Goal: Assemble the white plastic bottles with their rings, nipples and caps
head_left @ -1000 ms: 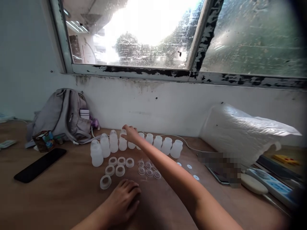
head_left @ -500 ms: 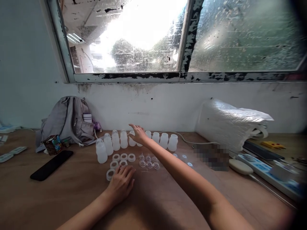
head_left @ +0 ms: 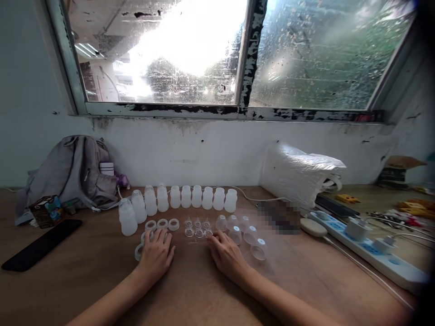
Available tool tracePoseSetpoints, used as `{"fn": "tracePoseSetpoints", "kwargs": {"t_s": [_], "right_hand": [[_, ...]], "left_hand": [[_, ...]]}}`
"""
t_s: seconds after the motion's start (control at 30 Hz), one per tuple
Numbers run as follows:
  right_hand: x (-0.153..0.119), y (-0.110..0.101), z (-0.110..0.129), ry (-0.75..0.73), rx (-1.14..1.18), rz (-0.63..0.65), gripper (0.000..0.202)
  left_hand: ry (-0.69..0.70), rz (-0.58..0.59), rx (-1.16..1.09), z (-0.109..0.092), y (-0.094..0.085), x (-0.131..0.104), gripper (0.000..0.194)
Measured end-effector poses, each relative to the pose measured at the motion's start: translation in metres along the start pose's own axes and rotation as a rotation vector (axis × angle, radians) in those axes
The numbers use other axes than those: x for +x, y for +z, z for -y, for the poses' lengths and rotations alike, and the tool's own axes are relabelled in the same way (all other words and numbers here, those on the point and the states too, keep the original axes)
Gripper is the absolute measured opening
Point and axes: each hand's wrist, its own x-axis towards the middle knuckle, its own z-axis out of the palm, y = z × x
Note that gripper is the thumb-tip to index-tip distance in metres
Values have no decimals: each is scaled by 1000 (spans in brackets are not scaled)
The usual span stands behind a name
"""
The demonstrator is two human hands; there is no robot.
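My left hand [head_left: 155, 251] rests with its fingers spread over the white rings [head_left: 162, 224], partly covering some of them. My right hand [head_left: 227, 250] is low over the table, its fingertips at the front right of the small clear nipples [head_left: 198, 232]; whether it pinches one is hidden. Beside it on the right are several translucent domed caps [head_left: 250, 235]. Behind everything stands a curved row of frosted bottles [head_left: 186, 196]; the leftmost ones, such as the front bottle [head_left: 128, 218], have clear tops on.
A black phone [head_left: 42, 245], a small box [head_left: 46, 211] and a grey backpack [head_left: 73, 172] are on the left. On the right are a silvery bag [head_left: 299, 174], a white oval object [head_left: 313, 227] and a power strip [head_left: 367, 244] with cables.
My right hand has come back from the bottles to the front of the nipples, uncovering the row and caps. My left hand stays by the rings. The view has turned right.
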Motion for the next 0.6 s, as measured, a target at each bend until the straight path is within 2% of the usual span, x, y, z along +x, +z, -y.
{"fn": "tracePoseSetpoints", "kwargs": {"t_s": [0.13, 0.27, 0.4, 0.5, 0.6], "right_hand": [[-2, 6, 0, 52, -62, 31, 33], [-1, 9, -2, 67, -69, 124, 37], [0, 7, -3, 70, -51, 134, 35], [-1, 1, -2, 2, 10, 102, 34], [-4, -5, 0, -156, 120, 88, 35]], "left_hand": [[-24, -2, 51, 8, 2, 0, 31], [-44, 23, 36, 19, 2, 0, 26], [-33, 41, -58, 18, 0, 1, 21], [-45, 58, -300, 5, -5, 2, 17], [-125, 111, -741, -16, -12, 6, 14]]}}
